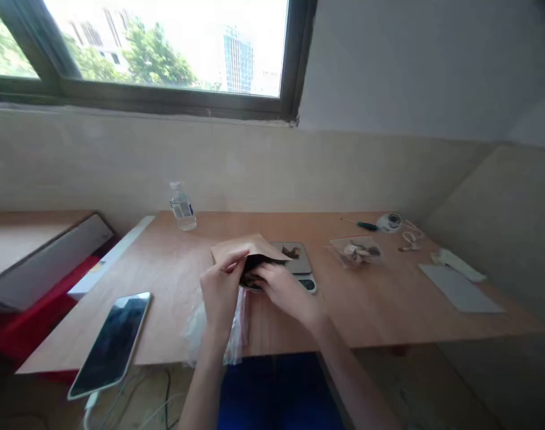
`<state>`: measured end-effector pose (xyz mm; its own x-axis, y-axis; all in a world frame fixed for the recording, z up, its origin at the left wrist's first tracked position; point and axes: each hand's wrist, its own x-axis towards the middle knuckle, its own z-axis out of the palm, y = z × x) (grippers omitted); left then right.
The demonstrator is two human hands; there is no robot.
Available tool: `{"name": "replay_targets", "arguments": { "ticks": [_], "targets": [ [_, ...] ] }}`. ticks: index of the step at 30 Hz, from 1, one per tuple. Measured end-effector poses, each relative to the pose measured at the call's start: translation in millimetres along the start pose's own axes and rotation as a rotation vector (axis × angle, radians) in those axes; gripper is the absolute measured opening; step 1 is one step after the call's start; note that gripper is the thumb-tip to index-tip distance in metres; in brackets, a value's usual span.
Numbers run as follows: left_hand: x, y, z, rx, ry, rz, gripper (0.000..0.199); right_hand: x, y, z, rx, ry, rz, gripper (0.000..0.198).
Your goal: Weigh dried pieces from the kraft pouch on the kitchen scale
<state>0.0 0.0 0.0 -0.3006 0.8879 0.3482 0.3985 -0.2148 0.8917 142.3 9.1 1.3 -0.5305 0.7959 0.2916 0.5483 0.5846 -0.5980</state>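
A brown paper bag (240, 243) lies tilted with its dark mouth facing me. My left hand (222, 280) pinches the edge of its opening. The fingers of my right hand (279, 283) reach into the mouth, where brownish pieces show dimly; whether they grip any is hidden. Just right of the bag, and partly behind it, sits a kitchen scale (302, 263) with a small brown dried piece (292, 252) on its plate. Clear plastic zip bags (236, 334) lie under my left forearm at the table's front edge.
On the wooden table (357, 316), a phone (113, 343) with a cable overhangs the front left edge. A water bottle (182, 209) stands at the back left. Rightward lie a clear bag of pale pieces (357, 251), a screwdriver (366, 226), a white round device (390, 223) and a white sheet (460, 289).
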Motion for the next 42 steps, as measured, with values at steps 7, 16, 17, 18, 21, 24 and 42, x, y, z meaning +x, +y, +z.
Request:
{"name": "replay_targets", "arguments": {
  "ticks": [7,16,17,18,21,24,42],
  "targets": [
    [1,1,2,-0.021,-0.010,-0.024,0.017,-27,6,-6,0.411,0.489,0.069,0.021],
    [-2,3,1,-0.006,0.022,-0.041,0.017,-32,107,0,0.215,0.703,0.408,0.022],
    [-2,3,1,-0.007,0.023,-0.043,0.017,-28,115,4,0.138,0.652,0.398,0.021],
    [-2,3,0,-0.007,0.021,-0.044,0.017,-24,121,7,0.075,0.606,0.370,0.022],
    [-1,3,0,0.003,0.014,-0.037,0.016,-17,119,9,-0.031,0.566,0.257,0.025],
    [0,2,0,0.019,0.015,-0.018,0.016,-24,88,3,-0.032,0.723,0.143,0.025],
    [-16,-6,2,-0.071,0.029,-0.084,0.017,40,7,39,-0.430,-0.135,0.164,0.037]
  ]
}}
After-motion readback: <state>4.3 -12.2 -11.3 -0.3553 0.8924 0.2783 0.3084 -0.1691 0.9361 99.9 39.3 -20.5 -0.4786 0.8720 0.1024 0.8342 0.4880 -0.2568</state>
